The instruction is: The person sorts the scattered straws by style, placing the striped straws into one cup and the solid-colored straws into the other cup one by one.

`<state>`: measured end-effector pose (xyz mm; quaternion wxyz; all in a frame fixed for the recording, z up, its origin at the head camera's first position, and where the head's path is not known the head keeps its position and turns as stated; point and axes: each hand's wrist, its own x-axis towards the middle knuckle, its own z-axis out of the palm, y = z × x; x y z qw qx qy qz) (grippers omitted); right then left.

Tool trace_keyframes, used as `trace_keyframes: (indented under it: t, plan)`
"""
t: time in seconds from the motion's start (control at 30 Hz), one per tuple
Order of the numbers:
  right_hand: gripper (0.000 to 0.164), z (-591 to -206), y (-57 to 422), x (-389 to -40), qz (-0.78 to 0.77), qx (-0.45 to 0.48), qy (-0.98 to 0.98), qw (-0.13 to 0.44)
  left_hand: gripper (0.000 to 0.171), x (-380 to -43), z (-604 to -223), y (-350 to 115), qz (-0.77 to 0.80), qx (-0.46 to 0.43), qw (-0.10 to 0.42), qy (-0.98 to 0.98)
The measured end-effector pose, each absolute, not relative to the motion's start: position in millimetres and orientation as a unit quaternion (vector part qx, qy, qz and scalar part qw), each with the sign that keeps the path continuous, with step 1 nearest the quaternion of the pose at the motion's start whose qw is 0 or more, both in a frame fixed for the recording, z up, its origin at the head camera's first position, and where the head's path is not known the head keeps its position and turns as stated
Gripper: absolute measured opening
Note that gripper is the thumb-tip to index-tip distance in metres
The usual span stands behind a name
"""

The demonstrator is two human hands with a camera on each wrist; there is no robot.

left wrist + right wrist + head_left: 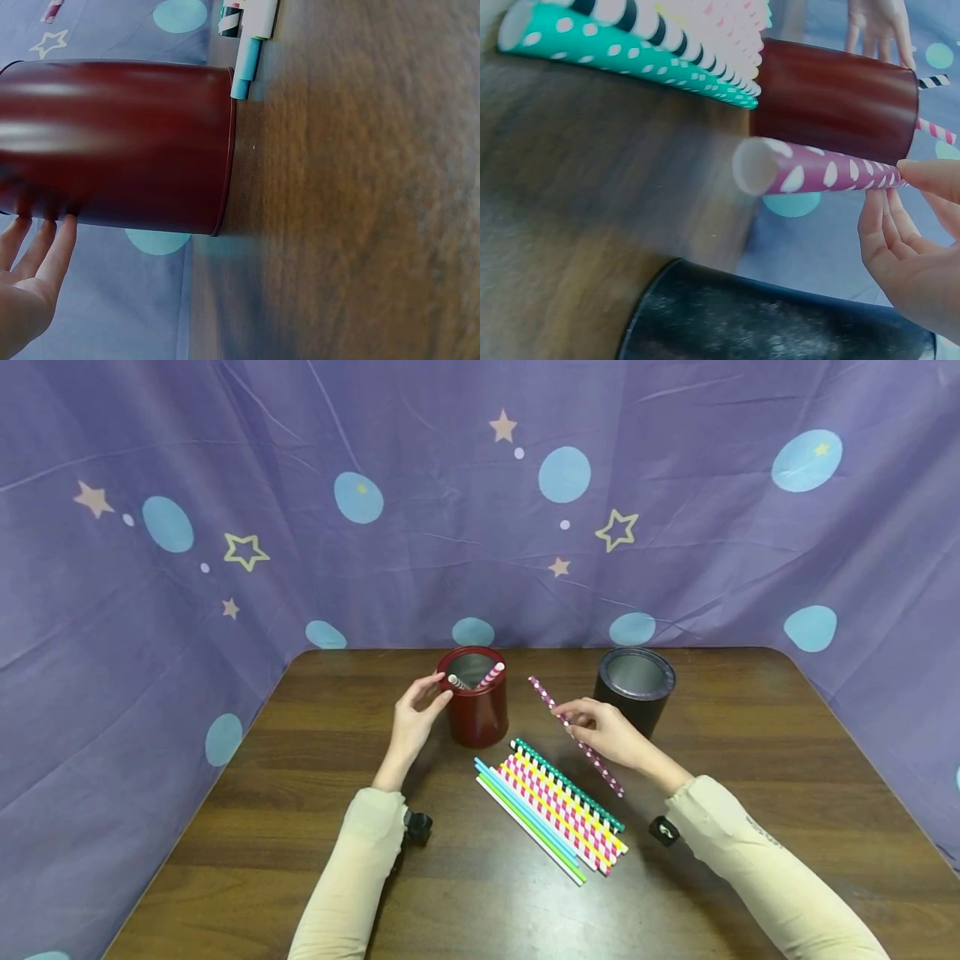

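Note:
Between thumb and fingers my right hand [603,732] pinches a purple paper straw [588,755] with white hearts or spots, tilted and raised above the table in the right wrist view. My left hand [416,714] touches the left side of a dark red can [478,720], fingertips at its rim and wall. Two straws stand in that can, a black-and-white striped one [454,680] and a pink-and-white striped one [491,674]. Below the hands lies a slanted row of straws [555,806] in green, yellow, red, blue and white. In the left wrist view, the left fingers [56,251] lie extended against the can.
A black can [637,681] stands on the right, just behind my right hand. The wooden table [300,793] reaches back to a purple curtain [420,527] with stars and blue ovals. A green dotted straw [570,785] forms the row's right edge.

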<state>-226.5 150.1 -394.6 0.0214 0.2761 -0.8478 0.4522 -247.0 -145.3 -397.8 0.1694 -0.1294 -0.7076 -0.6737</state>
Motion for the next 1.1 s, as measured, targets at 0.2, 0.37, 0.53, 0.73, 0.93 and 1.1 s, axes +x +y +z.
trace_keyframes:
  t: [0.2, 0.37, 0.53, 0.73, 0.93, 1.1]
  plan:
    - [0.031, -385, 146, -227, 0.48, 0.27, -0.834, 0.044, 0.032, -246, -397, -145, -0.669, -0.128, 0.171, -0.712]
    - [0.031, -375, 142, -227, 0.487, 0.264, -0.83, 0.064, 0.032, -246, -397, -145, -0.669, -0.127, 0.172, -0.712]
    - [0.03, -363, 136, -227, 0.507, 0.256, -0.819, 0.078, 0.033, -247, -398, -145, -0.674, -0.125, 0.172, -0.708]
    - [0.029, -335, 125, -213, 0.531, 0.247, -0.804, 0.106, 0.032, -247, -399, -145, -0.674, -0.126, 0.175, -0.706]
    - [0.028, -335, 119, -223, 0.551, 0.235, -0.79, 0.128, 0.032, -247, -398, -145, -0.675, -0.131, 0.178, -0.704]
    - [0.028, -331, 113, -228, 0.59, 0.234, -0.759, 0.143, 0.032, -246, -398, -144, -0.665, -0.124, 0.18, -0.714]
